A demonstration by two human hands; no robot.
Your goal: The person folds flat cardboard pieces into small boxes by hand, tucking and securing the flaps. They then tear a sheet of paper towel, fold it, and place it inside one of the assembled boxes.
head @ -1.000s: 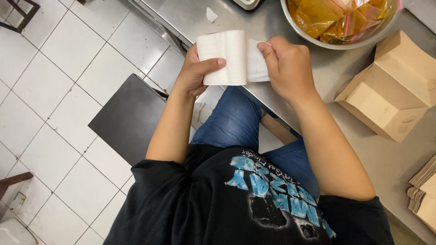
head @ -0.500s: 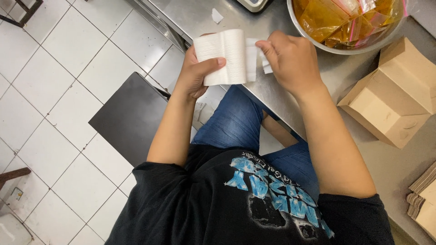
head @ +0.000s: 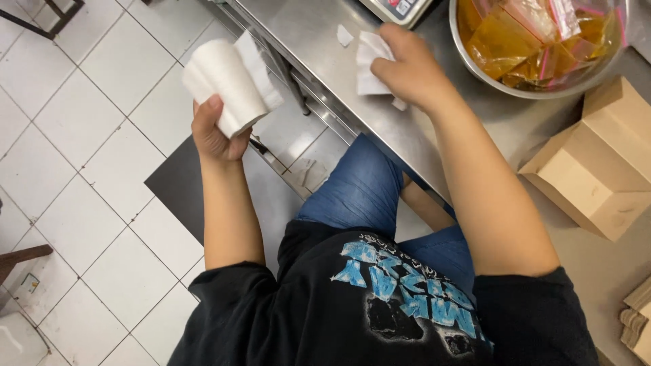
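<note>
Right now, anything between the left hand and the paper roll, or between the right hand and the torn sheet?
Nothing visible. The left hand already grips the paper roll out over the floor; the right hand presses the torn sheet directly onto the steel table.

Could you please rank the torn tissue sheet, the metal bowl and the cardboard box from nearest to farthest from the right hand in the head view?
1. Torn tissue sheet: under the right hand.
2. Metal bowl: just beyond, on the steel table.
3. Cardboard box: farthest, below the bowl.

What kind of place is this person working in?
Probably a small food-packing or commercial kitchen workspace. There is a stainless steel table, a metal bowl full of sealed bags of orange-brown liquid, a scale at the table's far edge, brown cardboard boxes, and a white tiled floor.
</note>
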